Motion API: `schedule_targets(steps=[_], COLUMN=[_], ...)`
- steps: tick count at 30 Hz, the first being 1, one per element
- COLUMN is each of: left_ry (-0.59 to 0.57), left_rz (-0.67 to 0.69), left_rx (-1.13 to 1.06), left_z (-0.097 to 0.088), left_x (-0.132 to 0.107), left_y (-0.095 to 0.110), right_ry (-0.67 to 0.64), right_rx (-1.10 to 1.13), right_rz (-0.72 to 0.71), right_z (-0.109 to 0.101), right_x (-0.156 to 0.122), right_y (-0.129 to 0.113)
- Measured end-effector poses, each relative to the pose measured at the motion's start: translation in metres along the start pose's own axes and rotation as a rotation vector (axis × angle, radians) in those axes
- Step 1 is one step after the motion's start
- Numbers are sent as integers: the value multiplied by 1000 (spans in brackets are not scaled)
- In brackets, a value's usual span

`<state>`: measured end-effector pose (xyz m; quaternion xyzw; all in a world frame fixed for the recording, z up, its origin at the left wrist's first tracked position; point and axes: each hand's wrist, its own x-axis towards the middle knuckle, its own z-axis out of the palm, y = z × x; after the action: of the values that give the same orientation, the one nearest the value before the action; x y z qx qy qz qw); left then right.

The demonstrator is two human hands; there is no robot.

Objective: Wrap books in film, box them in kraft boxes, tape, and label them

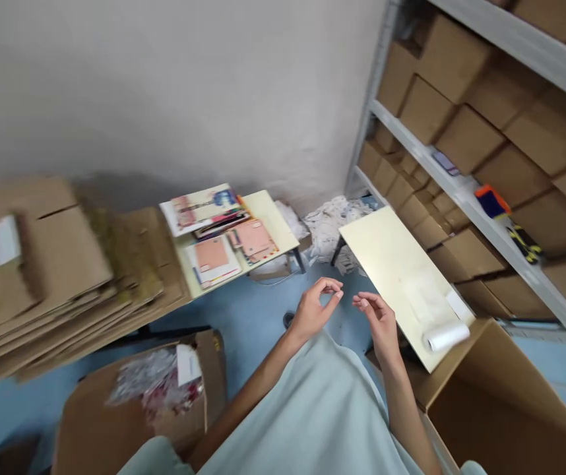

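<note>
The blue floor (253,310) carries two low pale tables. The left table (269,216) holds printed booklets (202,208) and pink cards (253,239). The right table (386,254) bears a white roll (446,338) at its near end. Crumpled paper (330,224) lies between them.

Matt cardboard boxes (466,138), smooth pale board (396,264)

Pale cream tabletop (392,254) carries a white roll (446,337); pink booklets (233,247) lie on another, above a blue floor (248,310), beside brown cardboard boxes (466,138) on grey shelving (466,198).
</note>
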<state>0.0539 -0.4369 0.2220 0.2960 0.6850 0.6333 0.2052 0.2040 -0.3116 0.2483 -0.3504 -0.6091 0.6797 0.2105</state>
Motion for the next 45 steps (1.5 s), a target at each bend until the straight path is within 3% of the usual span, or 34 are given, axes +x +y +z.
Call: schedule_targets(steps=[6,9,12,18,27,33,38,45], left_ry=[305,436,576,788,1036,1036,1110,1130], left_rz=[-65,-90,-144,-286,-392,-455,-509,-535], left_rx=[-3,-18,-53,-79,-23,-18,-18,-57], left_z=[-138,-185,-217,-256,-295,-300,-321,-361], left_x=[9,9,9,23,69,85,81,85], left_y=[-15,-29,-46,-77,-84,-109,-135,-176], right_ry=[-297,-390,-487,-713,-1006,-1119,-1144,-1058], right_rx=[-75,-89,-97,-161,-212,-272,-322,-392], right_rz=[-40,-24,18,106,187,235,212,219], right_z=[144,198,239,302,368,393,403,422], right_x=[59,80,103,169,272,322,349,370], right_y=[-16,-18,-18,-17,-28,-25,-18,30])
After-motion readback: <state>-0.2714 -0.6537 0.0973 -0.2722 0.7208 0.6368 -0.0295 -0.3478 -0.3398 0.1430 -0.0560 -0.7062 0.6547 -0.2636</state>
